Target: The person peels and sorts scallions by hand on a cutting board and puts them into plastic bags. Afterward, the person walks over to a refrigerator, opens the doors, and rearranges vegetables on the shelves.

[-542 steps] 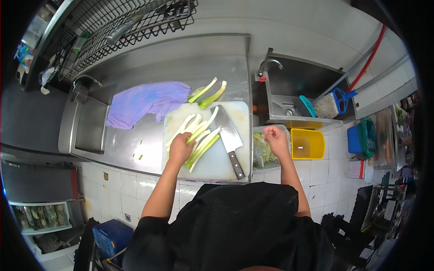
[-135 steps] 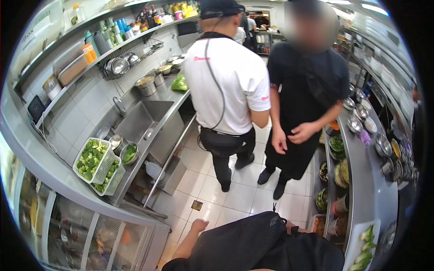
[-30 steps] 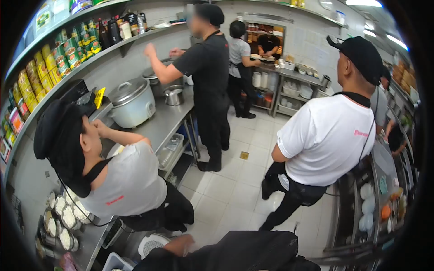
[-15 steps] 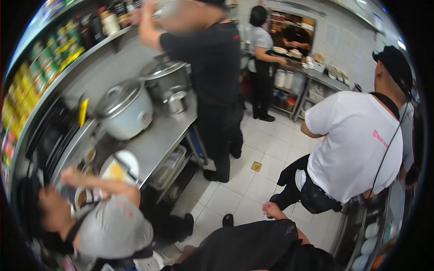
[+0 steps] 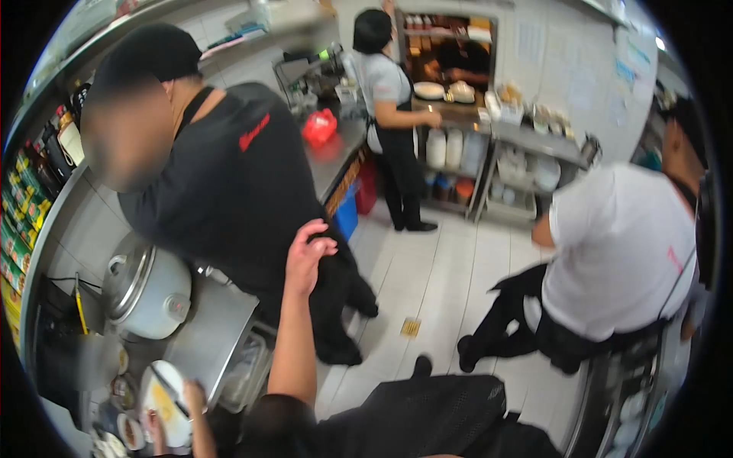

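Note:
My left hand (image 5: pixel 309 259) is raised in front of me, its fingers apart and loosely curled, with nothing in them. It is nearest to the back of a person in a black shirt (image 5: pixel 237 183), who leans toward the left-hand wall; whether I touch that person, I cannot tell. My right hand does not show. At the lower left, a co-worker's hands (image 5: pixel 195 397) are at a white plate or board (image 5: pixel 181 422) with yellow food and a dark-handled utensil (image 5: pixel 168 388) on it.
A large rice cooker (image 5: pixel 156 305) stands on the steel counter (image 5: pixel 217 317) at left. A person in a white shirt (image 5: pixel 618 252) stands at right; another in an apron (image 5: pixel 393 114) is by the serving window. A red plastic bag (image 5: pixel 319 127) lies on the back counter.
My left hand has come up into view, and my right hand has gone out of it. The person in black has lowered their raised arm and leans left. My view has shifted.

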`<state>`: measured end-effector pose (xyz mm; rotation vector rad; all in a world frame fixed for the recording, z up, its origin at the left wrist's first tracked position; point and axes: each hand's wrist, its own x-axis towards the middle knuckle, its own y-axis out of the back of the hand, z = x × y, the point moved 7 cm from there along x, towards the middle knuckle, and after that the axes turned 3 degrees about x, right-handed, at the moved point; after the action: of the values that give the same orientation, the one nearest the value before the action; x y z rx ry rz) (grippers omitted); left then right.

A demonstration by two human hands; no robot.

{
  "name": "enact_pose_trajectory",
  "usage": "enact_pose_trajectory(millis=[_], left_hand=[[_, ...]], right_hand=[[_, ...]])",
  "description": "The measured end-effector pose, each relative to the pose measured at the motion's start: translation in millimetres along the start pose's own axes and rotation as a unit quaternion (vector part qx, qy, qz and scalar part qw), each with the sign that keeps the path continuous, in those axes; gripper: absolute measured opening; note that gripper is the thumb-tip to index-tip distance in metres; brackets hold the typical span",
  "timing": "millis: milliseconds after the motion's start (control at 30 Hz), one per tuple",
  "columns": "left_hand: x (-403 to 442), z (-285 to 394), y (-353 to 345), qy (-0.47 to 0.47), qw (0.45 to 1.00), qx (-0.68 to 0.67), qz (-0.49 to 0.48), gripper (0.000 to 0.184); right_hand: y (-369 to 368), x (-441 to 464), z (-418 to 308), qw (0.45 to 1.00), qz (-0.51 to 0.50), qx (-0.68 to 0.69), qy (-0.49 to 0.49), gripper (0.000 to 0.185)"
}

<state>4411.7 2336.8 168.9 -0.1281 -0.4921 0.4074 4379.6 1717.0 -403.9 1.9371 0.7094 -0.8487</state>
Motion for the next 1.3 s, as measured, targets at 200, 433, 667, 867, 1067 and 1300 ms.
enact_pose_trajectory(millis=[200, 433, 667, 867, 1067, 1300], left_hand=[[31, -31, 17, 0.024, 0.997, 0.043, 0.057, 0.042], [33, -37, 14, -0.011, 0.979, 0.106, 0.173, 0.035], [129, -112, 11, 0.005, 0.979, 0.147, 0.14, 0.03], [284, -236, 42, 0.111, 0.974, 0.07, 0.185, 0.022], [411, -186, 15, -0.049, 0.956, 0.281, 0.064, 0.018], [381, -274, 153, 0.134, 0.897, 0.3, 0.295, 0.014]], right_hand=[[119, 108, -136, 0.997, -0.038, -0.013, 0.06, 0.024], [230, 167, -429, 0.981, -0.11, 0.115, 0.106, 0.021], [219, 196, -655, 0.928, -0.179, -0.051, 0.323, 0.029], [288, 202, -719, 0.88, -0.18, -0.128, 0.421, 0.037], [285, 239, -831, 0.842, -0.178, -0.143, 0.489, 0.046], [263, 141, -1078, 0.738, -0.302, 0.029, 0.602, 0.036]])
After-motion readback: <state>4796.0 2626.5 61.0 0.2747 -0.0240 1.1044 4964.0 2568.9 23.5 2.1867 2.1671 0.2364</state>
